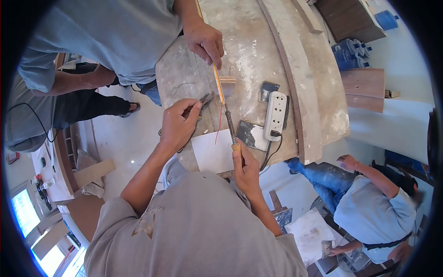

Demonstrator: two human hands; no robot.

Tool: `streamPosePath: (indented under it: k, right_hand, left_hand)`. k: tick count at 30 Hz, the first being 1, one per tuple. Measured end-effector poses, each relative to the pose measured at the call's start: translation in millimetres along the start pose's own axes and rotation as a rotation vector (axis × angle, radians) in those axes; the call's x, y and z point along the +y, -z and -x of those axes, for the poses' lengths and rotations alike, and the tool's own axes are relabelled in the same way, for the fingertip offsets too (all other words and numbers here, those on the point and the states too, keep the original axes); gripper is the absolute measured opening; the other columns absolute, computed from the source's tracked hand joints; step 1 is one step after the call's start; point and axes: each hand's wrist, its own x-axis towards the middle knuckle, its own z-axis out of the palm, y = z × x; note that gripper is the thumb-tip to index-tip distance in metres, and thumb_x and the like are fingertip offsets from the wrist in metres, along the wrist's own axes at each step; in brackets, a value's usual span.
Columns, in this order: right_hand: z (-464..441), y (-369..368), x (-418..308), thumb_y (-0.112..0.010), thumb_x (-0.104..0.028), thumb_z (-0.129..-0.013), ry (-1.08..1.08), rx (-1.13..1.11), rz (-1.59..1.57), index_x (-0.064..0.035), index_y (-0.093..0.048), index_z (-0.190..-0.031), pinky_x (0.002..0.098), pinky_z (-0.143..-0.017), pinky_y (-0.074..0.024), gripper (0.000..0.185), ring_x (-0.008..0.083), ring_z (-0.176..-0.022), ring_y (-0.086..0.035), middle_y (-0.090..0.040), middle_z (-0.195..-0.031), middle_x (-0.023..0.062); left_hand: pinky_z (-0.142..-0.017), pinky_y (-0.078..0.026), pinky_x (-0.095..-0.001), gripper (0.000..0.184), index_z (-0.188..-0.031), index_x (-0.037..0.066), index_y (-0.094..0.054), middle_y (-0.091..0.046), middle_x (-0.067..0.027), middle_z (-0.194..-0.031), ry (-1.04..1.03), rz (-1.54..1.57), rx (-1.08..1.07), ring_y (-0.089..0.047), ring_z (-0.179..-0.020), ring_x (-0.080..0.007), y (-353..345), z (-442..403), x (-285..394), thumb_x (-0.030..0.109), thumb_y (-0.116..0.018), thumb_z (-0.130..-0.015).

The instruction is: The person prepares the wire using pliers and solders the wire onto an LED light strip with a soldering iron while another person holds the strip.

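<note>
Our grey shirt fills the foreground, and above it, from the left, comes our left hand, fingers pinched together beside a dark tool tip; whether they grip it, we can't tell. Next along, white paper lies on the table, and a co-worker's hand clasps a yellowish strip, red wire dangling at its lower end. Right there, the soldering iron points up at that end, its wooden handle firmly held by our right hand! Farther right, we see a white power strip, black plug inserted.
</note>
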Motion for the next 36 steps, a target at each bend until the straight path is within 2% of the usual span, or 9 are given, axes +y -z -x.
streamPosePath:
  k: [3,9,12,24,26,27,32,34,36]
  right_hand:
    - [-1.8,-4.8,11.5,-0.057,-0.019,-0.102,0.126,0.052,0.019,0.0039,-0.057,-0.135,0.0294,-0.074,-0.0492,0.039,0.0168,-0.075,-0.058,-0.065,-0.088,0.0133]
    - [-2.5,-5.4,14.4,-0.057,-0.019,-0.103,0.187,0.072,0.038,0.0038,-0.057,-0.134,0.0305,-0.078,-0.0498,0.039,0.0184,-0.078,-0.061,-0.067,-0.091,0.0154]
    - [-1.4,-1.7,8.6,-0.057,-0.019,-0.103,0.070,0.008,0.034,0.0035,-0.057,-0.135,0.0312,-0.079,-0.0499,0.039,0.0190,-0.080,-0.061,-0.067,-0.092,0.0159]
    - [1.1,3.1,21.6,-0.053,-0.019,-0.104,0.078,0.089,0.064,0.0054,-0.054,-0.137,0.0306,-0.076,-0.0501,0.041,0.0173,-0.078,-0.060,-0.066,-0.092,0.0121]
    - [0.5,7.6,15.8,-0.053,-0.019,-0.103,-0.018,0.069,0.009,0.0055,-0.054,-0.137,0.0347,-0.091,-0.0483,0.042,0.0268,-0.100,-0.064,-0.066,-0.110,0.0208]
    - [-0.1,8.5,13.5,-0.053,-0.019,-0.103,-0.065,0.059,-0.019,0.0056,-0.053,-0.137,0.0367,-0.098,-0.0474,0.042,0.0315,-0.111,-0.066,-0.067,-0.119,0.0251]
    - [-5.4,-0.9,24.5,-0.054,-0.020,-0.103,-0.132,0.050,-0.154,0.0066,-0.054,-0.134,0.0363,-0.095,-0.0485,0.041,0.0291,-0.108,-0.066,-0.068,-0.114,0.0234]
    - [-10.1,7.5,11.6,-0.055,-0.021,-0.103,-0.179,0.045,-0.149,0.0048,-0.055,-0.133,0.0361,-0.092,-0.0496,0.040,0.0268,-0.105,-0.067,-0.069,-0.111,0.0223]
    - [-7.5,13.6,-3.4,-0.057,-0.023,-0.102,-0.186,0.060,-0.143,0.0010,-0.055,-0.134,0.0364,-0.087,-0.0510,0.039,0.0262,-0.100,-0.068,-0.069,-0.107,0.0213]
  left_hand:
    - [-0.062,-0.045,-0.0248,0.017,-0.099,-0.004,-0.070,-0.067,-0.0076,-0.078,0.015,0.002,0.000,-0.055,-0.067,-0.0075,1.7,-0.3,-0.5,0.012,-0.067,-0.095]
    - [-0.060,-0.043,-0.0242,0.016,-0.097,-0.003,-0.070,-0.065,-0.0055,-0.075,-0.012,0.034,0.013,-0.053,-0.065,-0.0065,1.8,0.4,-6.7,0.012,-0.067,-0.095]
    - [-0.059,-0.043,-0.0241,0.015,-0.097,-0.003,-0.070,-0.064,-0.0046,-0.074,-0.004,0.036,0.012,-0.052,-0.065,-0.0059,3.0,0.8,-5.4,0.012,-0.067,-0.095]
    - [-0.058,-0.041,-0.0229,0.016,-0.099,-0.003,-0.070,-0.062,-0.0011,-0.073,-0.007,0.094,0.038,-0.049,-0.065,-0.0041,3.1,2.0,-10.1,0.012,-0.066,-0.096]
    - [-0.059,-0.041,-0.0229,0.017,-0.099,-0.003,-0.070,-0.062,-0.0009,-0.074,0.012,0.067,0.029,-0.049,-0.066,-0.0038,5.2,3.0,-8.3,0.013,-0.066,-0.096]
    - [-0.059,-0.042,-0.0232,0.017,-0.100,-0.003,-0.070,-0.063,-0.0011,-0.074,0.019,0.059,0.032,-0.050,-0.066,-0.0043,5.1,3.8,-8.7,0.013,-0.066,-0.097]
    - [-0.065,-0.046,-0.0259,0.020,-0.103,-0.002,-0.070,-0.066,-0.0034,-0.077,-0.001,-0.022,0.047,-0.054,-0.069,-0.0083,8.8,9.1,-3.6,0.016,-0.063,-0.099]
    - [-0.072,-0.049,-0.0286,0.021,-0.107,-0.001,-0.068,-0.068,-0.0067,-0.086,0.008,0.013,0.117,-0.059,-0.076,-0.0130,5.8,3.7,-28.9,0.017,-0.061,-0.100]
    - [-0.079,-0.049,-0.0303,0.023,-0.111,0.000,-0.066,-0.069,-0.0087,-0.095,-0.085,-0.085,0.171,-0.061,-0.084,-0.0158,8.6,-6.9,-40.3,0.019,-0.059,-0.101]
